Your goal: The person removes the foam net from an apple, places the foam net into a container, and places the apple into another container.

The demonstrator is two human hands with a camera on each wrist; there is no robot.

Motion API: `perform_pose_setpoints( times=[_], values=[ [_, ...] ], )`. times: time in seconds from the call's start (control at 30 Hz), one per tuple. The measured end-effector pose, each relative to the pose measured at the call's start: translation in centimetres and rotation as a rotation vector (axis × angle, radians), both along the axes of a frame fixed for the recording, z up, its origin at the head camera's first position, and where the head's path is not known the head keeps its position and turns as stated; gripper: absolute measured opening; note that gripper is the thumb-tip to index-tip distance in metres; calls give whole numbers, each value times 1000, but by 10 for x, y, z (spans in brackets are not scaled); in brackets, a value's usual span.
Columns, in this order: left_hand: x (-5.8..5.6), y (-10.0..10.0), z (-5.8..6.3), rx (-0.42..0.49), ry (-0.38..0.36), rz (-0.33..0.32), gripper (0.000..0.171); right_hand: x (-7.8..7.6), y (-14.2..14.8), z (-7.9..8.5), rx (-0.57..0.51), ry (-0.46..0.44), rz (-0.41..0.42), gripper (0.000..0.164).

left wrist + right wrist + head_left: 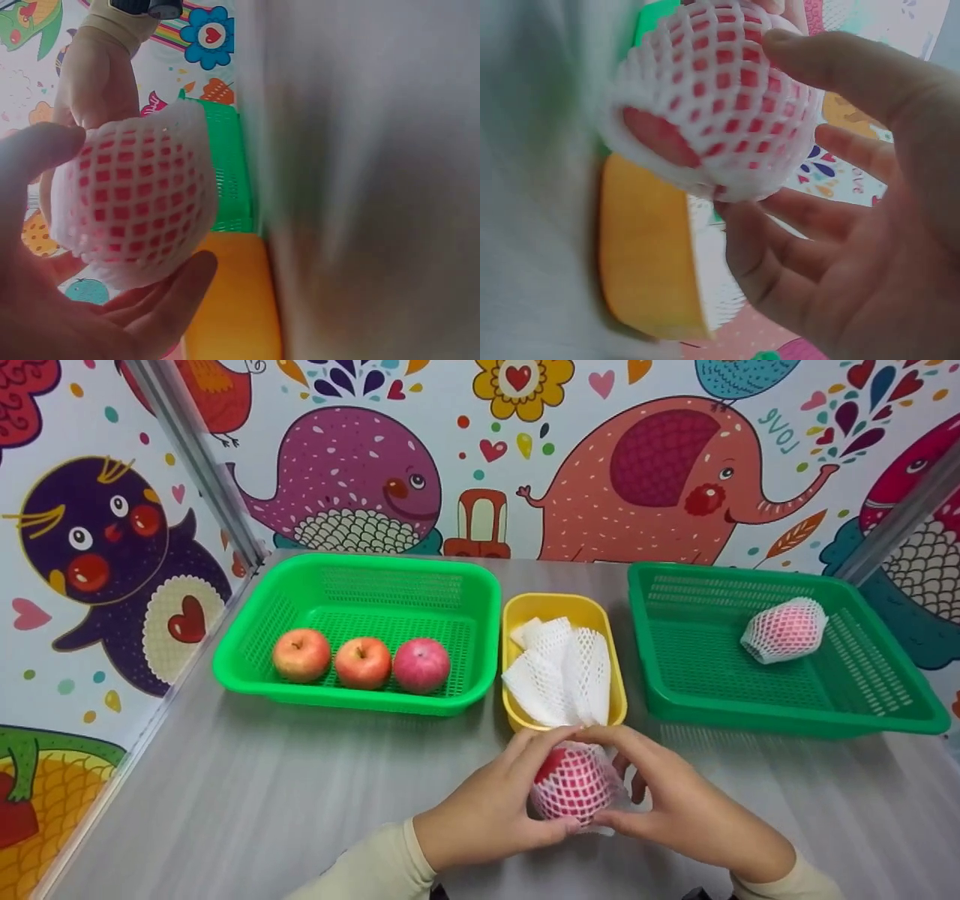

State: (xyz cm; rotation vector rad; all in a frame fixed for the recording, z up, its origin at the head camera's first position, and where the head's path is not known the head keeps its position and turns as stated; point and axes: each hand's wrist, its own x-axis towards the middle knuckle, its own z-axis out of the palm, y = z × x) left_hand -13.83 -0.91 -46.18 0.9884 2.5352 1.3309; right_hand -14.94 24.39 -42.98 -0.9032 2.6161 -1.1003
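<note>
A red apple in a white foam net sleeve is between both hands, close over the table in front of the yellow bin. My left hand grips its left side, thumb in front and fingers behind. On the other side my right hand holds the netted end, its thumb at the lower edge. Bare red skin shows at the upper left in the head view. The right wrist view shows the sleeve's round opening, with apple skin inside. In the left wrist view the net covers the apple's near side.
A light green basket at the left holds three bare apples in a row. White foam nets lie in the yellow bin. The dark green basket at the right contains one netted fruit. Patterned walls stand behind and left.
</note>
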Motion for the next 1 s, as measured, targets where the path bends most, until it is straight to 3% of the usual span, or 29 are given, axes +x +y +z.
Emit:
perform_pose_setpoints(
  times=[0.23, 0.37, 0.7, 1.0],
  values=[
    [-4, -2, -12, -129, -21, 2, 88, -2, 0, -16, -101, 90, 0, 61],
    [-6, -3, -16, -165, -41, -7, 81, -3, 0, -23, -129, 88, 15, 58],
    [-7, -4, -21, -144, -38, -1, 78, -10, 4, -40, -18, -62, -1, 70],
    [-6, -2, -24, -145, -10, -8, 84, -8, 2, -44, -90, -27, -54, 41]
  ],
)
